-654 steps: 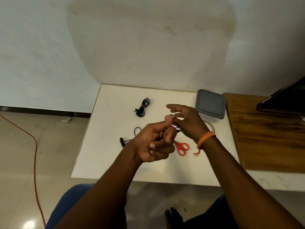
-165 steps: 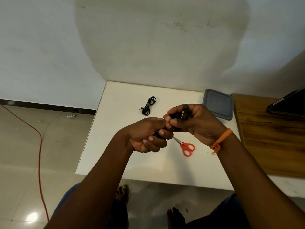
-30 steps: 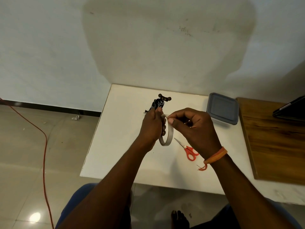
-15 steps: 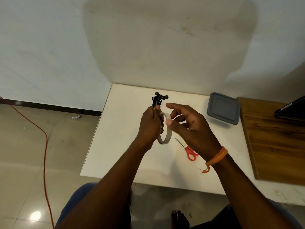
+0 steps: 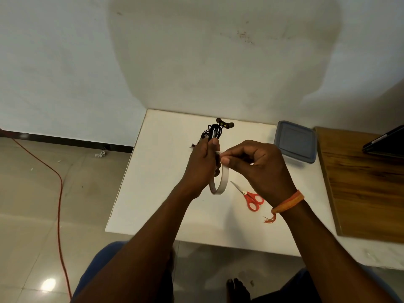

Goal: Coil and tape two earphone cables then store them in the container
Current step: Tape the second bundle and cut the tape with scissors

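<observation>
Grey tape roll (image 5: 220, 182) — right hand (image 5: 260, 167) now pinches its end.

Dim, soft indoor light, broad shadow on wall (image 5: 218, 51), floor glare (image 5: 48, 284) lower left, edges perhaps slightly bowed

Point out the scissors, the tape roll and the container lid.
scissors (image 5: 253, 201): head view, on the red handle loops.
tape roll (image 5: 224, 181): head view, on the outer band below the hands.
container lid (image 5: 295, 142): head view, on the flat grey top.
</observation>
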Demonstrator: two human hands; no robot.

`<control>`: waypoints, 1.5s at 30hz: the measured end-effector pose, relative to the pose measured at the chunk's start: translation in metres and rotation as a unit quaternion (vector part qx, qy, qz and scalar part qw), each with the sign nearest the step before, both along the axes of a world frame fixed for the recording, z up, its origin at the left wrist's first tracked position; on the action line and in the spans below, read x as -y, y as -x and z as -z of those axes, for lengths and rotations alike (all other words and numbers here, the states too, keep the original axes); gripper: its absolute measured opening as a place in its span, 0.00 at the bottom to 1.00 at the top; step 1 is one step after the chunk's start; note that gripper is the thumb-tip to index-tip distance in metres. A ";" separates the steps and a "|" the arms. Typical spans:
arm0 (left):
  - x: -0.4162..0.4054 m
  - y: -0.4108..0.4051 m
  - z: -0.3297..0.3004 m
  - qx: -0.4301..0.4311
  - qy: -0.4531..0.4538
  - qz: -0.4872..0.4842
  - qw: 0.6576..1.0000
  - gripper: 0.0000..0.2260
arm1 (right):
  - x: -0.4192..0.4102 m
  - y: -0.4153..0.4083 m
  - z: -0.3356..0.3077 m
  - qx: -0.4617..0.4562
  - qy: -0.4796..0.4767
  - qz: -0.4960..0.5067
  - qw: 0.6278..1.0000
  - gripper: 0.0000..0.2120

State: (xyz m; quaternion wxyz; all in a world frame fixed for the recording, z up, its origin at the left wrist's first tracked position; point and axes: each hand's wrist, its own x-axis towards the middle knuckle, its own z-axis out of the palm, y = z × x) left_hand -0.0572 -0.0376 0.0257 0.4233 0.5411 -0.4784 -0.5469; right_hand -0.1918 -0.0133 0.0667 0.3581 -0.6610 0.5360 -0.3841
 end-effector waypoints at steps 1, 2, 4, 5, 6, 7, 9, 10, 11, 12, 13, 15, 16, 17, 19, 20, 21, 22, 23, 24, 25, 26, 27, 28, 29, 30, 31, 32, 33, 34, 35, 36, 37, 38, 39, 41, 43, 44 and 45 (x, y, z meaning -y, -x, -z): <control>0.000 0.000 0.000 0.000 -0.002 0.002 1.000 0.14 | 0.000 0.000 0.000 -0.007 0.000 0.002 1.000 0.03; 0.000 0.001 0.001 0.002 -0.004 0.004 1.000 0.14 | 0.000 -0.001 0.000 -0.011 -0.003 0.006 1.000 0.03; -0.001 0.001 0.002 0.011 -0.005 0.007 1.000 0.14 | 0.000 -0.003 0.001 -0.016 -0.007 0.010 1.000 0.02; -0.002 0.002 0.002 0.009 -0.005 0.006 1.000 0.14 | 0.000 -0.005 0.001 -0.019 -0.007 0.011 1.000 0.03; -0.001 0.002 0.003 0.003 -0.006 0.004 1.000 0.15 | 0.000 -0.007 0.001 -0.020 -0.007 0.014 1.000 0.03; 0.000 0.002 0.003 -0.003 -0.007 0.000 1.000 0.15 | 0.000 -0.008 0.002 -0.010 -0.013 0.020 1.000 0.04; 0.002 0.003 0.003 -0.011 -0.004 -0.019 1.000 0.16 | -0.002 -0.011 0.000 0.055 -0.044 0.046 0.996 0.05; 0.003 0.003 0.003 -0.020 -0.003 -0.027 0.999 0.17 | -0.003 -0.013 -0.003 0.106 -0.068 0.056 0.990 0.05; 0.003 0.002 0.002 -0.034 -0.006 -0.032 0.999 0.19 | -0.004 -0.016 -0.006 0.163 -0.097 0.061 0.980 0.06; 0.003 0.002 0.002 -0.053 -0.008 -0.037 0.998 0.20 | -0.005 -0.018 -0.009 0.217 -0.126 0.061 0.966 0.06; 0.002 0.000 0.001 -0.071 -0.005 -0.045 0.996 0.21 | -0.007 -0.019 -0.012 0.259 -0.152 0.054 0.952 0.08; 0.002 -0.002 -0.002 -0.092 0.005 -0.066 0.994 0.19 | -0.009 -0.022 -0.015 0.306 -0.184 0.032 0.934 0.10; 0.003 -0.004 -0.001 -0.093 0.011 -0.075 0.993 0.18 | -0.009 -0.023 -0.016 0.315 -0.191 0.018 0.930 0.11; 0.004 -0.006 -0.001 -0.087 0.017 -0.082 0.993 0.18 | -0.011 -0.024 -0.017 0.318 -0.194 0.005 0.928 0.12; 0.004 -0.007 -0.003 -0.073 0.030 -0.099 0.992 0.16 | -0.012 -0.025 -0.017 0.307 -0.192 -0.021 0.932 0.15; 0.005 -0.007 -0.004 -0.063 0.034 -0.108 0.992 0.16 | -0.013 -0.027 -0.016 0.298 -0.191 -0.029 0.935 0.17; 0.006 -0.007 -0.005 -0.052 0.039 -0.120 0.991 0.16 | -0.013 -0.028 -0.016 0.291 -0.191 -0.032 0.937 0.19; 0.007 -0.006 -0.006 -0.037 0.047 -0.131 0.990 0.16 | -0.013 -0.029 -0.015 0.286 -0.193 -0.030 0.938 0.20; 0.008 -0.006 -0.006 -0.020 0.058 -0.141 0.988 0.16 | -0.013 -0.030 -0.015 0.283 -0.196 -0.025 0.939 0.20; 0.009 -0.005 -0.007 -0.002 0.070 -0.148 0.986 0.16 | -0.012 -0.030 -0.014 0.282 -0.200 -0.020 0.938 0.20; 0.009 -0.005 -0.007 0.012 0.085 -0.153 0.985 0.16 | -0.012 -0.030 -0.014 0.283 -0.204 -0.016 0.937 0.19; 0.009 -0.004 -0.007 0.023 0.099 -0.154 0.983 0.15 | -0.011 -0.029 -0.014 0.284 -0.209 -0.015 0.936 0.18; 0.009 -0.003 -0.008 0.032 0.109 -0.154 0.981 0.15 | -0.010 -0.028 -0.014 0.286 -0.214 -0.015 0.934 0.17; 0.008 -0.002 -0.009 0.038 0.117 -0.154 0.980 0.15 | -0.010 -0.027 -0.014 0.289 -0.220 -0.015 0.931 0.16; 0.007 -0.002 -0.009 0.043 0.124 -0.153 0.980 0.14 | -0.010 -0.026 -0.014 0.295 -0.228 -0.013 0.928 0.16; 0.006 -0.001 -0.010 0.047 0.130 -0.152 0.979 0.14 | -0.009 -0.025 -0.013 0.301 -0.235 -0.011 0.924 0.15; 0.006 0.000 -0.010 0.051 0.136 -0.149 0.978 0.14 | -0.009 -0.024 -0.012 0.304 -0.242 -0.007 0.921 0.15; 0.005 0.000 -0.010 0.056 0.143 -0.146 0.977 0.14 | -0.008 -0.023 -0.012 0.306 -0.248 -0.005 0.919 0.14; 0.005 0.001 -0.010 0.064 0.152 -0.142 0.976 0.14 | -0.007 -0.023 -0.011 0.307 -0.254 -0.003 0.917 0.13; 0.004 0.001 -0.010 0.075 0.161 -0.138 0.974 0.14 | -0.007 -0.022 -0.010 0.308 -0.259 -0.002 0.916 0.13; 0.004 0.001 -0.010 0.090 0.168 -0.135 0.972 0.14 | -0.006 -0.022 -0.009 0.307 -0.263 -0.003 0.915 0.13; 0.003 0.001 -0.009 0.104 0.174 -0.132 0.970 0.13 | -0.006 -0.021 -0.008 0.305 -0.267 -0.006 0.914 0.13; 0.002 0.000 -0.009 0.118 0.179 -0.127 0.969 0.13 | -0.006 -0.021 -0.008 0.305 -0.270 -0.007 0.913 0.14; 0.002 0.000 -0.009 0.128 0.182 -0.122 0.967 0.12 | -0.006 -0.021 -0.007 0.306 -0.273 -0.006 0.912 0.15; 0.002 0.000 -0.008 0.136 0.184 -0.116 0.967 0.12 | -0.005 -0.020 -0.007 0.307 -0.276 -0.002 0.911 0.15; 0.001 0.000 -0.008 0.141 0.185 -0.101 0.967 0.11 | -0.004 -0.019 -0.007 0.313 -0.285 0.007 0.906 0.15; 0.000 0.001 -0.008 0.149 0.197 -0.087 0.965 0.11 | -0.003 -0.018 -0.006 0.319 -0.299 0.010 0.899 0.15; -0.001 0.001 -0.008 0.154 0.204 -0.081 0.963 0.10 | -0.002 -0.018 -0.006 0.320 -0.307 0.010 0.896 0.15; -0.001 0.001 -0.008 0.161 0.211 -0.075 0.961 0.10 | -0.002 -0.018 -0.007 0.321 -0.314 0.009 0.893 0.15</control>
